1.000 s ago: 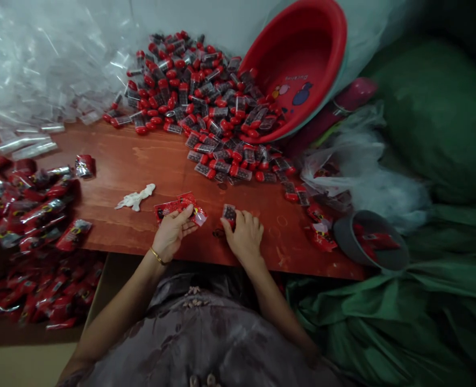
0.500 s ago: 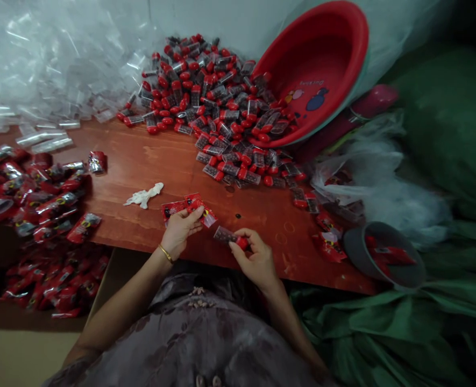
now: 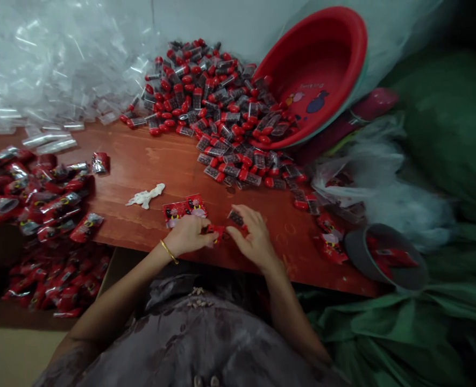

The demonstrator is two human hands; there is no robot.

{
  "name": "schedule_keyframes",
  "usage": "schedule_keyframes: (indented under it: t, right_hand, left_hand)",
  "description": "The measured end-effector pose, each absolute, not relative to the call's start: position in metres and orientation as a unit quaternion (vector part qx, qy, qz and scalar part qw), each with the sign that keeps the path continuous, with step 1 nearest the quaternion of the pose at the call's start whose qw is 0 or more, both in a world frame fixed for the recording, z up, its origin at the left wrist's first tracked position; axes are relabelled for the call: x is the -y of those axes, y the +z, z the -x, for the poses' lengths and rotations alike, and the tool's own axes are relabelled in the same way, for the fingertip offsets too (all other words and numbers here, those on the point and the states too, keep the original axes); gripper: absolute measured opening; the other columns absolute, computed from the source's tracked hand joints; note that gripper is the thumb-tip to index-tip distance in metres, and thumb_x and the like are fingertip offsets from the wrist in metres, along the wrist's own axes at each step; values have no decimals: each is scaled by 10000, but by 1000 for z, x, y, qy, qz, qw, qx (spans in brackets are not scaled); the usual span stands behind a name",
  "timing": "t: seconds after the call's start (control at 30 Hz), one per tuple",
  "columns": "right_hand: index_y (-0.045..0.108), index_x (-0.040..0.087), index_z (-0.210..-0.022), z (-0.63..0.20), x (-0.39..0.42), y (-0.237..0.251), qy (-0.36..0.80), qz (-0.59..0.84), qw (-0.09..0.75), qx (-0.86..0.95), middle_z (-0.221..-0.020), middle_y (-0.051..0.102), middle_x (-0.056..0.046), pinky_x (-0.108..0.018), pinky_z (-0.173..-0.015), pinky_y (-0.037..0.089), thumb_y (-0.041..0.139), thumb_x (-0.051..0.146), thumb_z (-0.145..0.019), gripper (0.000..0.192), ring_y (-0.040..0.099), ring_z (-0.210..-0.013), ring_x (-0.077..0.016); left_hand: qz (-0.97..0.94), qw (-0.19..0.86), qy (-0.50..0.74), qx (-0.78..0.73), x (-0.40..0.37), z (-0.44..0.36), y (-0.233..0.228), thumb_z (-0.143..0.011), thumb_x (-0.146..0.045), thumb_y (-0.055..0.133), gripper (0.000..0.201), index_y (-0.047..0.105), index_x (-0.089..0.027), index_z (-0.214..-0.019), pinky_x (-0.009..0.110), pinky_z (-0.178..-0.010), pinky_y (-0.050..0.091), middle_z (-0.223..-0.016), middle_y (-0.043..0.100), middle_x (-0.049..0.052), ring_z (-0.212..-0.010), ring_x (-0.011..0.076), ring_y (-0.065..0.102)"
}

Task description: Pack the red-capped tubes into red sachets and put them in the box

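Note:
Near the front edge of the table, my left hand, with a gold bangle at the wrist, pinches a small red printed label. Just to its right, my right hand is curled around a small clear tube with dark contents; its red cap is mostly hidden by the fingers. The label and the tube are close together, and I cannot tell whether they touch. Two more red printed labels lie flat beyond my left hand.
A heap of red-capped tubes spreads from a tilted red basin. Red-wrapped tubes pile up at left, above a box of more. Clear plastic sleeves stand behind. A white scrap lies mid-table; a grey tub sits right.
My left hand has taken one red label from the others and moved it right, toward the tube. The right hand has turned the tube more upright, its fingers now covering more of it.

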State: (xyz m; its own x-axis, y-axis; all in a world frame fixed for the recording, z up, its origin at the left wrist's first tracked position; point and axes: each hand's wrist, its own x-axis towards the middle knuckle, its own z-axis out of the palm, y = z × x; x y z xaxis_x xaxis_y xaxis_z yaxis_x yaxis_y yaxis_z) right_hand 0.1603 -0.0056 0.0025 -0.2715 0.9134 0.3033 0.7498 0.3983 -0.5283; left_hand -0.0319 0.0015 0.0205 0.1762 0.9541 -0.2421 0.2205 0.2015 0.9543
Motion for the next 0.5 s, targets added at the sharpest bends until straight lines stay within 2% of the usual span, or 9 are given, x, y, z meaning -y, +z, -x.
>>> schedule_keyframes:
  t: [0.07, 0.17, 0.27, 0.37, 0.43, 0.5]
  right_hand:
    - [624, 238, -1112, -150, 8, 12, 189, 456, 273, 826, -1069, 678, -73, -360, -874, 458, 522, 328, -866, 281, 588, -1003, -212]
    - [684, 232, -838, -139, 17, 9, 229, 466, 287, 805, -769, 700, -32, -304, -734, 470, 516, 312, -873, 189, 607, -745, -173]
    - [663, 203, -797, -134, 26, -8, 275, 561, 389, 677, -727, 678, -29, -278, -673, 469, 513, 341, -858, 212, 597, -676, -155]
    - [635, 184, -799, -126, 32, -23, 346, 613, 503, 501, -725, 652, -13, -264, -658, 473, 522, 387, -839, 237, 586, -660, -140]
    - [620, 179, -745, -118, 34, -29, 390, 608, 549, 421, -686, 620, 7, -251, -644, 462, 552, 415, -813, 254, 556, -634, -126]
    - [612, 176, -699, -110, 35, -32, 428, 593, 571, 372, -643, 587, 23, -235, -613, 442, 585, 435, -782, 273, 516, -600, -111]
  left_hand:
    - [-644, 468, 280, -537, -1, 30, 25, -524, -155, 720, 251, 531, -216, -371, 229, -467, 266, -340, 431, -47, -376, 93, 341]
    - [-697, 413, 253, -528, 1, 32, 23, -571, -150, 691, 204, 582, -224, -416, 235, -498, 319, -376, 492, -30, -394, 112, 402]
    - [-619, 472, 324, -538, 8, 35, 14, -617, -232, 724, 42, 714, -233, -658, 242, -632, 438, -639, 690, 11, -605, 168, 599]
    - [-474, 562, 420, -532, 22, 29, 5, -571, -256, 788, 387, 720, -222, -951, 268, -801, 478, -973, 726, 43, -872, 203, 651]
    - [-401, 606, 461, -509, 31, 21, 0, -567, -255, 796, 395, 719, -202, -951, 278, -819, 485, -965, 725, 43, -866, 195, 652]
    - [-353, 608, 500, -505, 35, 14, -4, -595, -271, 781, 266, 733, -182, -841, 264, -772, 491, -839, 727, 24, -774, 169, 641]
